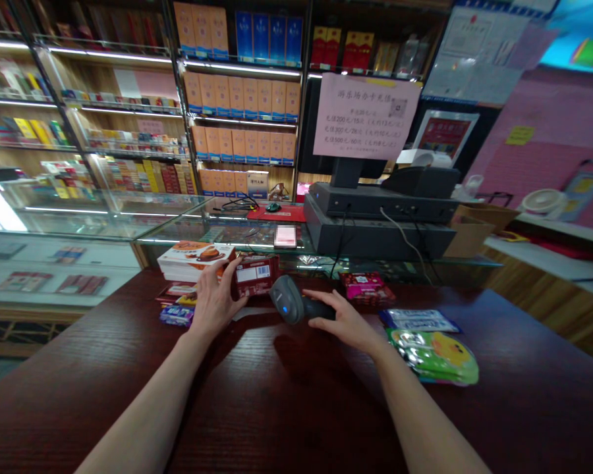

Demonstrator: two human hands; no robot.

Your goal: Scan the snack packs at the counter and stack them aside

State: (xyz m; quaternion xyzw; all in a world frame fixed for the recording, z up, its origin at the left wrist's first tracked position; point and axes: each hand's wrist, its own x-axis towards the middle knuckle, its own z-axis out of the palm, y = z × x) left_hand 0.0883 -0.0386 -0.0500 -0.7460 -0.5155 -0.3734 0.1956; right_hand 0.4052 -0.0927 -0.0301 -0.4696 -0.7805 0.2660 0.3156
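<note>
My left hand (pixel 216 299) reaches to the left end of a dark brown snack packet (pixel 257 275), thumb and index finger gripping around it. A white barcode label faces me on the packet. My right hand (pixel 344 317) has its thumb and fingers on either side of the handle of a dark grey barcode scanner (pixel 289 301). The scanner's head points left toward the packet, and a blue light glows on it. Beside my left hand are a white and orange snack box (pixel 185 260) and a purple packet (pixel 175 316), partly covered by the hand.
Right of my right hand lie a red-pink packet (pixel 366 286), a blue-white packet (pixel 420 320) and a green and yellow pack (pixel 437 355). Beyond the dark wooden counter (pixel 286 421) stand a glass case (pixel 212 224) and a cash register (pixel 375 224) with a hanging cable.
</note>
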